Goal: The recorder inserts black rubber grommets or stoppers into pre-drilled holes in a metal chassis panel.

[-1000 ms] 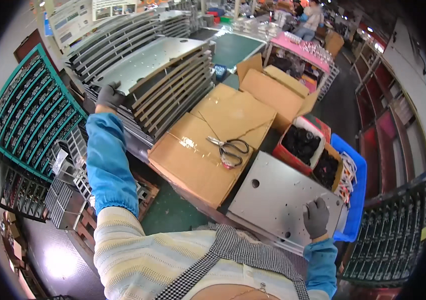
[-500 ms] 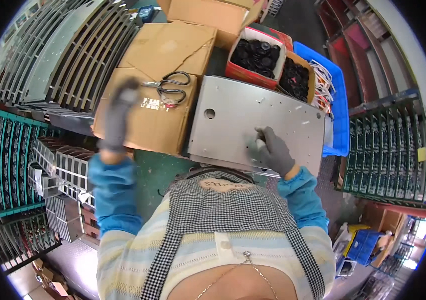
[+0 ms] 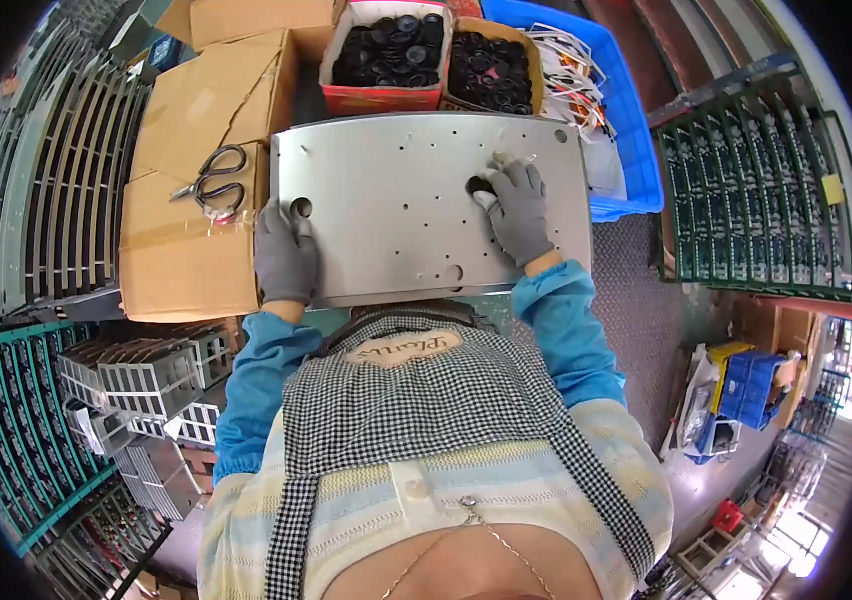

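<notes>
A grey metal panel [image 3: 376, 190] dotted with small holes lies in front of me. My left hand [image 3: 286, 258], in a grey glove, rests at the panel's left edge, with fingers extended and thumb apart beside a round hole. Nothing shows in it. My right hand [image 3: 520, 212], also gloved, is over the right half of the panel. Its thumb and fingers are closed on a black round plastic piece [image 3: 479, 187], partly covered by the fingers. Similar black round pieces [image 3: 401, 50] fill a red-and-white box [image 3: 381, 100] behind the panel.
Left of the panel, black-handled scissors [image 3: 216, 185] lie on a cardboard box [image 3: 191, 260]. Behind right stand a brown box of smaller black parts [image 3: 491, 75] and a blue bin [image 3: 636, 150] with white cables [image 3: 566, 60]. Racks of circuit boards [image 3: 761, 200] stand on both sides.
My left hand has come from above the cardboard box to the panel's left edge. My right hand has moved farther across the panel with the black piece. The whole view has shifted.
</notes>
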A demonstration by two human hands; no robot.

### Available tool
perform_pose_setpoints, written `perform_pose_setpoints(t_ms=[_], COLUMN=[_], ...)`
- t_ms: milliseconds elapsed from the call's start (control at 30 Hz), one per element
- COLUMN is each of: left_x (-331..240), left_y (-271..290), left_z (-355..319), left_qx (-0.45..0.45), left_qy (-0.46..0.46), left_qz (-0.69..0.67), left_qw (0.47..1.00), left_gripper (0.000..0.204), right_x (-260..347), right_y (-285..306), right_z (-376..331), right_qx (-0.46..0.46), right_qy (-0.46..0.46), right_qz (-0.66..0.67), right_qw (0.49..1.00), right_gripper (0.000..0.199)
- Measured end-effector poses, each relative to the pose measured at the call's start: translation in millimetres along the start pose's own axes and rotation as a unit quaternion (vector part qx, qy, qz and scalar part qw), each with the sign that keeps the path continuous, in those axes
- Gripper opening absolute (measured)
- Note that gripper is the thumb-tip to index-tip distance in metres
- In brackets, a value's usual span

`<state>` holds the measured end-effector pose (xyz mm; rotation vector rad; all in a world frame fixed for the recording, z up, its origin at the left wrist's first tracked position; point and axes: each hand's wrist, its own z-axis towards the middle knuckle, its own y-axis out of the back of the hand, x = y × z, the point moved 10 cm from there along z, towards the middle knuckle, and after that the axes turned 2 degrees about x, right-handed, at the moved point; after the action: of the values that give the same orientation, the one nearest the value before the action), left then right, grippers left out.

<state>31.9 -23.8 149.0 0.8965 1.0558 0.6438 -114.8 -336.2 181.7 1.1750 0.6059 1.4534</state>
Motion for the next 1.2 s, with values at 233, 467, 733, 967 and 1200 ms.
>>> perform_pose_setpoints(t_ms=[233,467,733,967,1200], left_x=[-0.8,5.5,-1.3,-4.1,-1.7], left_y=[1.6,-1.9,-4.4,-5.2,-8.9], left_z=[-1.3,-2.9,-7.3,-2.6,0.5], left_qx=[-0.030,-0.026,-0.002,-0.007,0.070], left_qy=[-0.015,-0.012,0.000,-0.028,0.008], left_qz=[-0.012,0.014,0.023,0.009,0.036], left_qw=[0.999,0.999,1.000,1.000,0.997], left_gripper=[0.038,0.036,0.037,0.037,0.040], right_x=[-0.2,64.9,65.9,75.8,68.0], right_y=[15.7,-5.4,6.1,-5.5,-16.4], right_z=[-20.5,-58.1,-84.5,-89.1,-75.7], right_qx=[-0.006,0.115,-0.036,-0.020,0.114], right_qy=[-0.087,0.025,-0.065,-0.078,0.113], right_qz=[0.118,0.206,0.011,-0.021,0.065], right_qw=[0.989,0.971,0.997,0.997,0.985], right_gripper=[0.021,0.025,0.011,0.015,0.021])
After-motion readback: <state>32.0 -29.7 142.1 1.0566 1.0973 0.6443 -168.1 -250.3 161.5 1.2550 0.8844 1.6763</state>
